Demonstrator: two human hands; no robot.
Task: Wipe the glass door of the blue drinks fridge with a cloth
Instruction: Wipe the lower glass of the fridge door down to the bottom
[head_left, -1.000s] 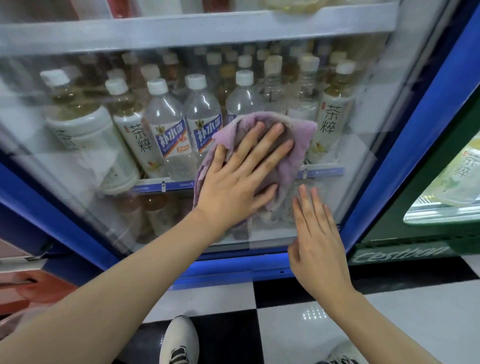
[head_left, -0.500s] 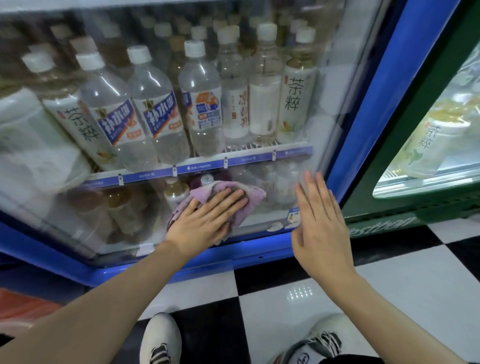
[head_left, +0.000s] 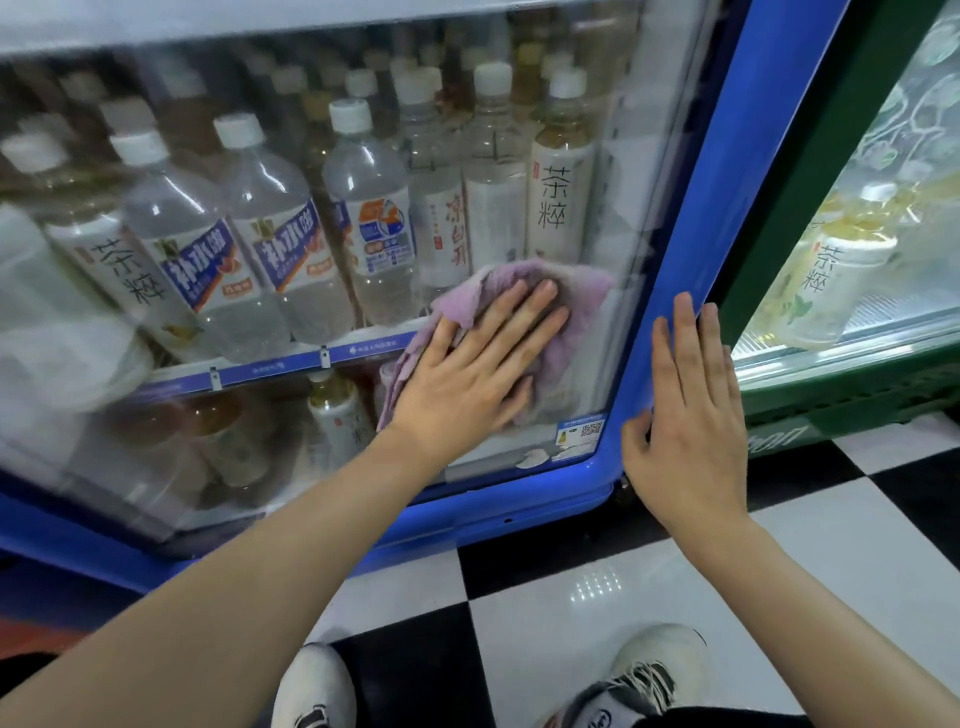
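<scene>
The blue drinks fridge has a glass door (head_left: 628, 208) framed in blue (head_left: 691, 249), with rows of bottles behind it. A purple cloth (head_left: 582, 296) lies flat against the lower right part of the glass. My left hand (head_left: 478, 374) presses it there with straight, spread fingers. My right hand (head_left: 685, 415) rests flat on the blue frame at the door's lower right corner, fingers straight.
A green fridge (head_left: 831, 218) stands directly to the right, with lit bottles inside. The floor (head_left: 597, 587) is black and white checkered tile. My white shoes (head_left: 654, 670) are at the bottom of the view, close to the fridge base.
My left hand slid the cloth down to the bottom of the glass, then up and right toward the frame. My right hand shifted from the glass onto the blue frame.
</scene>
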